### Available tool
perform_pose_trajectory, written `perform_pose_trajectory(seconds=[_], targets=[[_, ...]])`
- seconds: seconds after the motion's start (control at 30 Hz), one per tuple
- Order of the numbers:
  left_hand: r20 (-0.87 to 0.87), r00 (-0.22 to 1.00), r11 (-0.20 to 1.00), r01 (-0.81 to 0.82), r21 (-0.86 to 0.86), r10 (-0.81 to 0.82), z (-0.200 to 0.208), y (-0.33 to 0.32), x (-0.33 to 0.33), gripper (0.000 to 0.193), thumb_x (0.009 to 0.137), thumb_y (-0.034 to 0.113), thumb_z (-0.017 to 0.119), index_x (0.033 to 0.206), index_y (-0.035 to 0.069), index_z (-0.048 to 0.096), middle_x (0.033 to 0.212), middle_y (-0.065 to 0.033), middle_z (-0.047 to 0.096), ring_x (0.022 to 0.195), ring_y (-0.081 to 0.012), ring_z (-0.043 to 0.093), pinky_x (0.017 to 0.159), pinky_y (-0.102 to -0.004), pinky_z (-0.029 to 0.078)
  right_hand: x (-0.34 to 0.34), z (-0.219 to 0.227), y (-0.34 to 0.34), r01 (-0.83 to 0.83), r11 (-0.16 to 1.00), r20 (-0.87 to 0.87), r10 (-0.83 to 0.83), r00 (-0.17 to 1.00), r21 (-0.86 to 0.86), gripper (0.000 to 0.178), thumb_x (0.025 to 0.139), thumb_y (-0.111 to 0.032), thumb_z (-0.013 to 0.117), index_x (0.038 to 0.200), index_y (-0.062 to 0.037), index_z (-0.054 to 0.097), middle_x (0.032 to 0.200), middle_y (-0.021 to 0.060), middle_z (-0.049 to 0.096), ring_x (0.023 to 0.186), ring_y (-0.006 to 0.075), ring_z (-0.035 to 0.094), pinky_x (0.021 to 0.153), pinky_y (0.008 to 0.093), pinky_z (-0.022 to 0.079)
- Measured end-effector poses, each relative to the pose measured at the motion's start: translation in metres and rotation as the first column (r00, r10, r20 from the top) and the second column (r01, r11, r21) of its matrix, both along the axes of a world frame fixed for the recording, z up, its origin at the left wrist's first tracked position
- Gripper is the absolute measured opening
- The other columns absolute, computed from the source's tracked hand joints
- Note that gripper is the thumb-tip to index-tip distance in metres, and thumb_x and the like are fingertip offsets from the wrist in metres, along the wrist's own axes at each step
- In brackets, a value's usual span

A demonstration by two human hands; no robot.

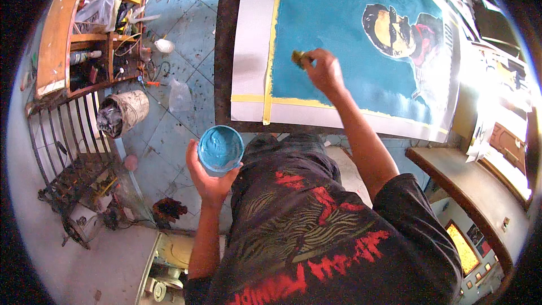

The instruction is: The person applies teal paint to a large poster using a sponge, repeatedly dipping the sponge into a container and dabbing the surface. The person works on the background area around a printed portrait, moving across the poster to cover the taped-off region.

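My left hand is wrapped round a round tub of blue paint, held level left of my lap with its open top facing up. In my right hand, the fingers pinch a small yellowish sponge over the left part of a painting. Whether the sponge touches the surface I cannot tell. Teal-blue paint covers the painting's background, around a painted portrait figure at the right. Yellow masking tape runs along the left and near edges, with a white margin outside it.
A dark board lies under the painting. At the left stand a wooden shelf with clutter, a stained bucket on its side and a metal rack. A plastic bag lies on the blue tiled floor. A wooden ledge is at right.
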State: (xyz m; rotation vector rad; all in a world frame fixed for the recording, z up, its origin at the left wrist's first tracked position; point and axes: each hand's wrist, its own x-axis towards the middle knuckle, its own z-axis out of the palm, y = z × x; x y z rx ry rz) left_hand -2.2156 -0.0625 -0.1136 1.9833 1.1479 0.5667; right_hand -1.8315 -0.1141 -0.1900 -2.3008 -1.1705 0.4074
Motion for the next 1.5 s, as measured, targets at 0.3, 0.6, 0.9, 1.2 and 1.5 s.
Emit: perform_pose_trajectory(seconds=[0.3, 0.6, 0.9, 1.2, 1.5], targets=[[-0.058, 0.986, 0.986, 0.158, 0.042, -0.156, 0.018, 0.057, 0.014, 0.106, 0.061, 0.032, 0.092, 0.144, -0.002, 0.033, 0.145, -0.0213, 0.038, 0.133, -0.0366, 0.041, 0.110, -0.0474, 0.036, 0.063, -0.033, 0.023, -0.141, 0.988, 0.238, 0.153, 0.959, -0.067, 0.013, 0.083, -0.018, 0.064, 0.082, -0.0061, 0.070, 0.085, 0.0143, 0.066, 0.087, 0.0353, 0.063, 0.077, 0.0468, 0.051], [-0.016, 0.995, 0.994, 0.102, -0.050, -0.103, 0.015, 0.037, 0.025, 0.109, 0.062, 0.033, 0.092, 0.145, -0.002, 0.030, 0.145, -0.0211, 0.038, 0.133, -0.0347, 0.042, 0.110, -0.0464, 0.036, 0.057, -0.029, 0.046, -0.199, 0.976, 0.245, 0.215, 0.945, -0.089, 0.014, 0.084, -0.018, 0.057, 0.080, -0.0092, 0.067, 0.086, 0.0148, 0.067, 0.087, 0.0355, 0.065, 0.078, 0.0474, 0.054], [0.085, 0.996, 0.986, -0.006, -0.165, 0.021, 0.010, 0.024, 0.023, 0.110, 0.063, 0.030, 0.093, 0.146, -0.001, 0.029, 0.143, -0.0190, 0.040, 0.129, -0.0307, 0.045, 0.109, -0.0447, 0.038, 0.080, 0.002, 0.022, 0.030, 0.993, 0.097, -0.042, 0.994, 0.115, 0.016, 0.081, -0.017, 0.071, 0.091, -0.0045, 0.072, 0.090, 0.0150, 0.069, 0.085, 0.0348, 0.066, 0.077, 0.0419, 0.053], [0.104, 0.994, 0.990, -0.016, -0.138, 0.030, 0.008, 0.027, 0.036, 0.107, 0.064, 0.025, 0.093, 0.146, 0.000, 0.029, 0.142, -0.0179, 0.041, 0.128, -0.0286, 0.046, 0.107, -0.0433, 0.040, 0.062, -0.009, -0.011, -0.009, 1.000, 0.143, 0.008, 0.990, 0.009, 0.012, 0.085, -0.014, 0.058, 0.081, -0.0085, 0.068, 0.084, 0.0157, 0.064, 0.085, 0.0367, 0.062, 0.078, 0.0479, 0.052], [0.102, 0.994, 0.981, -0.025, -0.192, 0.045, 0.007, 0.021, 0.042, 0.108, 0.064, 0.026, 0.093, 0.146, -0.001, 0.028, 0.142, -0.0183, 0.041, 0.128, -0.0291, 0.047, 0.107, -0.0432, 0.040, 0.059, -0.021, 0.005, -0.137, 0.990, 0.234, 0.138, 0.962, -0.024, 0.007, 0.081, -0.013, 0.065, 0.081, -0.0078, 0.069, 0.083, 0.0112, 0.064, 0.084, 0.0328, 0.062, 0.078, 0.0442, 0.051]])
